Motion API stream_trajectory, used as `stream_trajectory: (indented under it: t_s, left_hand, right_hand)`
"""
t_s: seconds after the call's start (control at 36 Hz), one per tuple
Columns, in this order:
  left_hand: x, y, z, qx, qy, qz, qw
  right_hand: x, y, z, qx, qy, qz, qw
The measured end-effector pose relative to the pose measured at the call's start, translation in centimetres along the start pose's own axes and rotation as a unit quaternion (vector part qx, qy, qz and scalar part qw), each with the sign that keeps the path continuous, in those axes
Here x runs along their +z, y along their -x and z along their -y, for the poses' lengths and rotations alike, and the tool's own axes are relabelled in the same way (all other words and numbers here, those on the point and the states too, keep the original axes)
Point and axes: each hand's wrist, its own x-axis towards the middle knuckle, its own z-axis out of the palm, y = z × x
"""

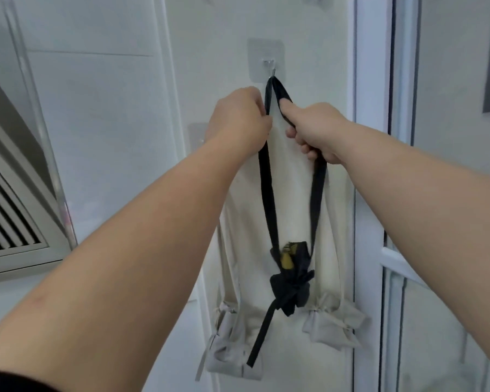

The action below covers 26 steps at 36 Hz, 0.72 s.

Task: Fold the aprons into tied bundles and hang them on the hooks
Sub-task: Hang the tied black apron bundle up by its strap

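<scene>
The black apron bundle [292,284] hangs at 6 o'clock under the hook [269,69], with its strap [266,193] looped over it. At 8 o'clock from the hook, the left hand [238,117] pinches one strap side with its fingers; at 4 o'clock, the right hand [314,131] curls its fingers round the other side.

Head-worn wide-angle view, facing forward, close to the wall hook [270,69]

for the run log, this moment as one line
step: hanging black bundle | left hand: pinches strap | right hand: grips strap | strap: looped on hook | behind: two beige bundles hanging
</scene>
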Motion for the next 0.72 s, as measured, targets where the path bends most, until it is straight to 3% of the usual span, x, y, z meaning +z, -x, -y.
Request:
stream_trajectory:
  t_s: [0.17,0.31,0.42,0.72]
  left_hand:
    - [0.0,3.5,1.3,0.006,0.023,0.032,0.999]
    - [-1.3,6.1,0.7,0.002,0.07,0.028,0.997]
    - [-2.4,8.1,0.0,-0.008,0.077,0.016,0.997]
    - [-3.0,17.7,1.0,-0.136,0.114,0.051,0.983]
  right_hand:
    - [0.4,2.6,-2.6,-0.029,0.095,0.043,0.994]
    - [-0.6,4.8,-2.9,-0.035,0.045,-0.01,0.998]
    - [-0.8,7.0,-2.9,-0.063,0.056,0.003,0.996]
    - [0.4,15.0,-5.5,-0.037,0.038,0.06,0.997]
